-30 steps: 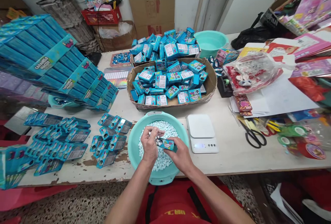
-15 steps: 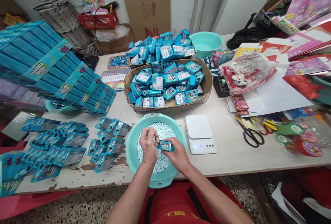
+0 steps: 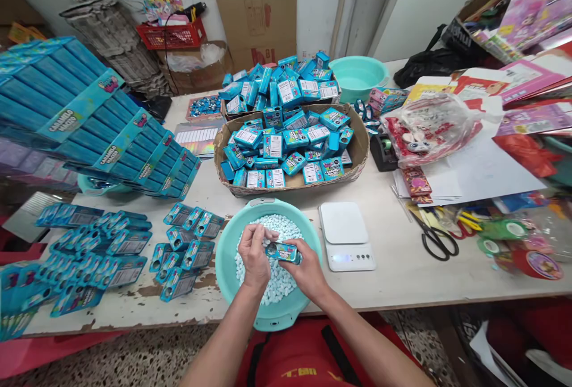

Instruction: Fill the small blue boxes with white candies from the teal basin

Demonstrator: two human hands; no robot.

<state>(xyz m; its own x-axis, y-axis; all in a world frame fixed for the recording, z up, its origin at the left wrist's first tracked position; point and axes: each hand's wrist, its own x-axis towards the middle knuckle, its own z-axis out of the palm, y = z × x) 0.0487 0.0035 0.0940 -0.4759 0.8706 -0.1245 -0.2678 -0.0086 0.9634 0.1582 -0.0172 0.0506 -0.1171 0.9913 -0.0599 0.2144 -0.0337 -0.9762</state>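
Over the turquoise basin (image 3: 226,268) of small pale-blue candies (image 3: 279,292), my right hand (image 3: 308,268) grips a small blue candy box (image 3: 283,252) by its far end. The box lies tilted, with a dark round opening towards my left hand (image 3: 255,256). That hand is closed, fingers curled together just beside the opening; whatever they hold is hidden. Left of the basin stand several similar blue boxes (image 3: 196,254) with round holes in their tops.
A white digital scale (image 3: 344,226) sits right of the basin. Behind is a cardboard tray (image 3: 292,187) heaped with blue boxes. Black scissors (image 3: 435,238) and tape rolls (image 3: 513,230) lie at right. A tall stack of blue display boxes (image 3: 89,107) leans at left.
My left fingers have shifted up and slightly left from the box's end, exposing more of its opening. The box has moved a little left in my right hand.
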